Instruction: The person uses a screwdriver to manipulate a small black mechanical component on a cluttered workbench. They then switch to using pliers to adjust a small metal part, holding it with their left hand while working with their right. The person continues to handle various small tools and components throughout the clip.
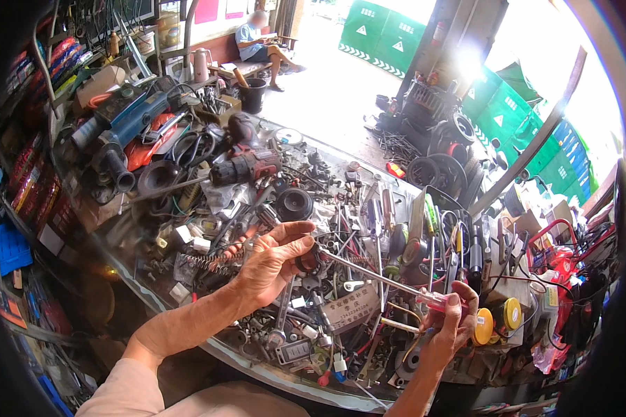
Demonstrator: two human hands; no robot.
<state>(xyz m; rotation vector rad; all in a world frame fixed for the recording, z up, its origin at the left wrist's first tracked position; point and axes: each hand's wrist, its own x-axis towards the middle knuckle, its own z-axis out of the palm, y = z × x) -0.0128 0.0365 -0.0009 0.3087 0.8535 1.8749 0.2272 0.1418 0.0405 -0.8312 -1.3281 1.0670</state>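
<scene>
A: What is the left hand holding?

B: A small dark ring-shaped part, pinched between thumb and fingertips above the middle of the cluttered worktop. It looks like rubber or metal; the view is too blurred to tell which.

A: And the right hand?

B: Closed around the clear pinkish handle of a long screwdriver, near right, with the thin steel shaft running up and left so the tip meets the ring.

A: How would they handle?

B: The ring seems light and easy to drop among the loose bolts, so a firm pinch on its rim suits it. The screwdriver is stiff and slim; the handle is the place to grip, not the slick shaft
</scene>
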